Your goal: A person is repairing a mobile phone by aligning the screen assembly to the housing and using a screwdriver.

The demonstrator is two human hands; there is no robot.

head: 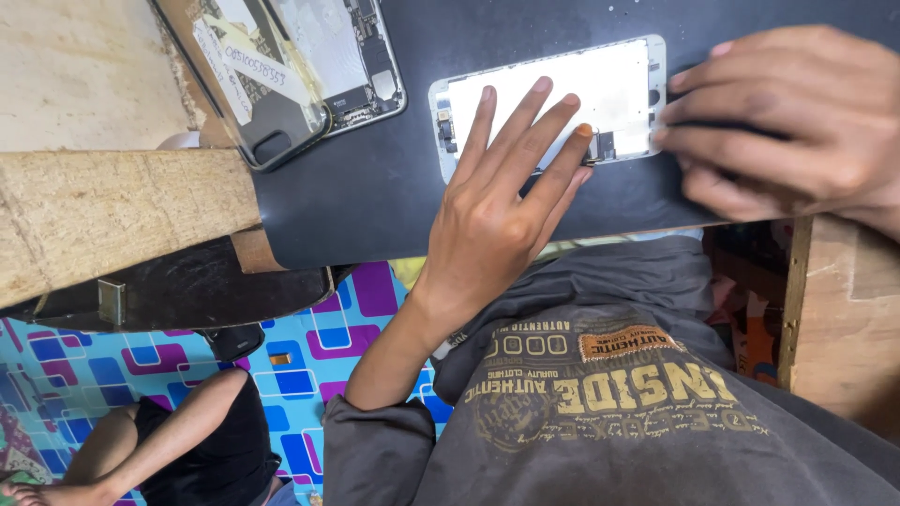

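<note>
A white phone screen panel (562, 89) lies face down on a black work mat (375, 187). My left hand (497, 206) rests flat on it, fingers spread, with the fingertips pressing on the panel's lower half near a small connector at its edge. My right hand (797, 122) comes in from the right, its fingers curled and pinching the panel's right end. Something dark shows between those fingers, but I cannot make out what it is.
An opened phone body (319, 56) with its circuit board exposed and tape strips across it lies at the mat's top left. A wooden bench top (112, 206) is at left, a wooden block (844, 309) at right. Another person's leg (169, 440) rests on a patterned floor mat (309, 347).
</note>
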